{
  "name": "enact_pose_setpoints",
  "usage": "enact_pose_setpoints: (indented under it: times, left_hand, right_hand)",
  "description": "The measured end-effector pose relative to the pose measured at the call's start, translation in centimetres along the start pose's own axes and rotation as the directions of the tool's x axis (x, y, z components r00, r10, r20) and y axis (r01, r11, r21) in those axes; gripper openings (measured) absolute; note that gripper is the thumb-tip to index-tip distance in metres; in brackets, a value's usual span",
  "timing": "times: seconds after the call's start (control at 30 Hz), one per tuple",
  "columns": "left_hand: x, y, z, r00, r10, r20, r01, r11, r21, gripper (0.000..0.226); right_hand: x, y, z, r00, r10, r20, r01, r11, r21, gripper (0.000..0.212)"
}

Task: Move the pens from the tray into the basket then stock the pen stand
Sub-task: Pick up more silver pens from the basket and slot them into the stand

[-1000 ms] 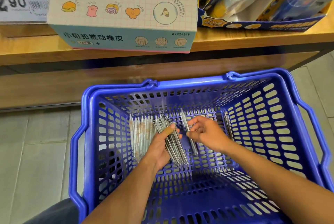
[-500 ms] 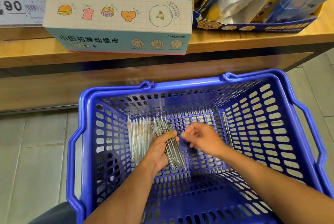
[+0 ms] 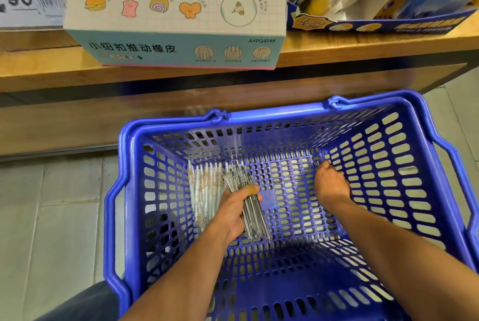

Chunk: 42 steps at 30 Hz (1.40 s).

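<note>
A blue plastic basket (image 3: 272,116) stands on the floor in front of a wooden shelf. My left hand (image 3: 233,209) grips a bundle of clear pens (image 3: 248,201) low inside the basket, left of centre. A row of white pens (image 3: 204,191) lies on the basket floor just left of that bundle. My right hand (image 3: 330,186) is down at the basket's far right, near the side wall. Its fingertips curl around a single dark-tipped pen (image 3: 318,164), most of which the hand hides.
A wooden shelf (image 3: 337,54) runs above the basket. On it are a pastel eraser display box (image 3: 176,23) and a blue and yellow display box (image 3: 375,25) of packaged goods. A price label (image 3: 28,2) sits at the far left. Grey floor tiles (image 3: 51,217) lie left of the basket.
My right hand has left the bundle and moved right across the basket floor to a lone pen by the side wall. The left hand still holds the bundle in the same place.
</note>
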<state>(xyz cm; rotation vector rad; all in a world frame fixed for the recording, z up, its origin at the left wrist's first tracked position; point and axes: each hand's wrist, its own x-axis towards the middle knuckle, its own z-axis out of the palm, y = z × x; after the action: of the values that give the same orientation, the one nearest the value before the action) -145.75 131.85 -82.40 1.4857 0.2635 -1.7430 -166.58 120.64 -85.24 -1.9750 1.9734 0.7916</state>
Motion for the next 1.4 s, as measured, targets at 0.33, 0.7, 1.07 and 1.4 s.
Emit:
enact_pose_setpoints:
  times: [0.33,0.7,1.07,1.4]
  left_hand:
    - [-0.9,2.5,0.2,0.998,-0.028,0.05,0.018,0.983,0.185,0.092]
    - [-11.3,8.2,0.5,0.999,-0.04,0.003,0.035,0.905,0.423,0.09]
    - [-37.5,23.0,3.8,0.999,0.04,0.011,-0.039,0.811,0.584,0.014]
    - [-55.7,34.9,6.4,0.989,0.123,0.084,-0.149,0.84,0.522,0.032]
  right_hand:
    - [-3.1,-0.1,-3.2,0.977,-0.123,0.175,0.001,0.823,0.568,0.014]
    - [-15.5,-1.2,-12.5,0.935,-0.181,0.306,-0.22,0.38,0.898,0.009]
    - [-32.1,0.5,-34.8,0.954,-0.096,0.284,-0.257,0.229,0.939,0.011]
    - [-40.2,0.7,-53.6,0.977,-0.184,0.11,-0.085,0.142,0.986,0.017]
